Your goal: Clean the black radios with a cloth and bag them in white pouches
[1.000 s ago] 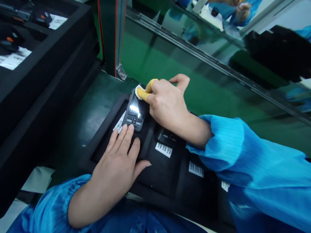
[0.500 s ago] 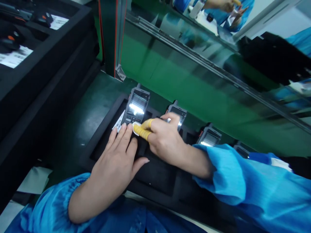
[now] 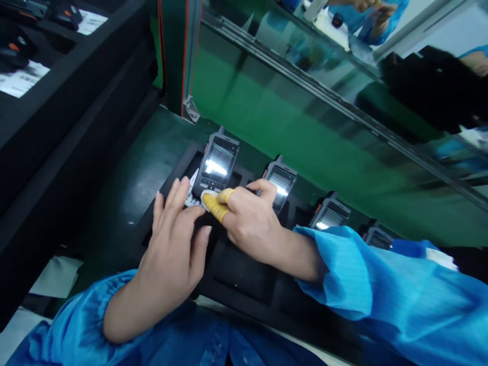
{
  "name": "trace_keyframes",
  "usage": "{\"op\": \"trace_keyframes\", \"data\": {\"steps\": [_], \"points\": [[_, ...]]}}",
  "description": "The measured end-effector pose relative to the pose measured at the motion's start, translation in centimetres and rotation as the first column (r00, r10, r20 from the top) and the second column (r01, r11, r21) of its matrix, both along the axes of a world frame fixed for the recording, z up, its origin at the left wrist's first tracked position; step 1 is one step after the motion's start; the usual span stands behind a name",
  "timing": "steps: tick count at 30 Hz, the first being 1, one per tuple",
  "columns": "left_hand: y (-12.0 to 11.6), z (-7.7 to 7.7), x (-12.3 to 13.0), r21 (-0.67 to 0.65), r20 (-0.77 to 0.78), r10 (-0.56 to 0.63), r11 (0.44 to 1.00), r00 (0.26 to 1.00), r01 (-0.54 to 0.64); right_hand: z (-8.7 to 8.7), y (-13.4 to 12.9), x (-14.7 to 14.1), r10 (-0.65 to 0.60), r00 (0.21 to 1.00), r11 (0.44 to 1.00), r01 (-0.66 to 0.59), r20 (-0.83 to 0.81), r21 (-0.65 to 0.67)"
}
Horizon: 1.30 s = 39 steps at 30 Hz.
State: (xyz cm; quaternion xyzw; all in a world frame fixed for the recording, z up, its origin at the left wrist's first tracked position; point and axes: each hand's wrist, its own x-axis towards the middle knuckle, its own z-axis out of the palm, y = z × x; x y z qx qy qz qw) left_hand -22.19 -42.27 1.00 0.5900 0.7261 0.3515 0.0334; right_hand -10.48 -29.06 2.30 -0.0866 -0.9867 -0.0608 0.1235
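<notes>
A grey handheld radio (image 3: pixel 218 161) with a screen and a stub antenna lies at the far side of a black foam tray (image 3: pixel 244 284). My right hand (image 3: pixel 253 218), with yellow finger cots on two fingers, pinches a small white pad (image 3: pixel 206 199) against the radio's lower end. Beside that end, my left hand (image 3: pixel 171 244) is open, fingers extended and thumb apart. A printed white label (image 3: pixel 191 189) shows partly under the radio's left side. A second radio (image 3: pixel 281 179) lies just beyond my right knuckles, partly hidden by them.
Two more radios, a third (image 3: pixel 331 214) and a fourth (image 3: pixel 378 237), continue the row rightward. Stacked black foam trays (image 3: pixel 91 86) rise at the left. A green panel with a metal rail (image 3: pixel 290 68) runs behind. Beyond it a co-worker's hands (image 3: pixel 375 12) show.
My left hand has drawn back left from the radio's lower end, its thumb and index finger now raised. My right hand has shifted slightly left with the white pad.
</notes>
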Motion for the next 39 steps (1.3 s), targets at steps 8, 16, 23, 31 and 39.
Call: {"op": "trace_keyframes", "data": {"steps": [8, 16, 23, 31, 39], "points": [[-0.1, -0.7, 0.0, 0.101, 0.099, 0.098, 0.989, 0.990, -0.109, 1.9, 3.7, -4.4, -0.319, 0.942, 0.938, 0.330, 0.105, -0.105], [0.0, -1.0, -0.1, 0.109, 0.109, 0.158, 0.979, 0.981, -0.170, 0.2, -1.8, -3.5, -0.024, 0.998, 0.997, 0.029, 0.061, -0.075], [0.0, -1.5, -0.7, 0.092, 0.110, 0.170, 0.979, 0.979, -0.180, 4.5, -0.9, 4.5, -0.331, 0.943, 0.944, 0.331, -0.029, -0.003], [0.2, -0.3, -0.8, 0.070, 0.054, 0.218, 0.973, 0.974, -0.222, 8.2, -2.6, 22.1, -0.970, 0.242, 0.240, 0.963, 0.004, 0.123], [0.5, 0.0, -0.8, 0.106, -0.128, 0.197, 0.977, 0.972, -0.184, 5.1, -9.1, 29.9, -0.936, -0.038, -0.020, 0.998, 0.349, 0.054]]}}
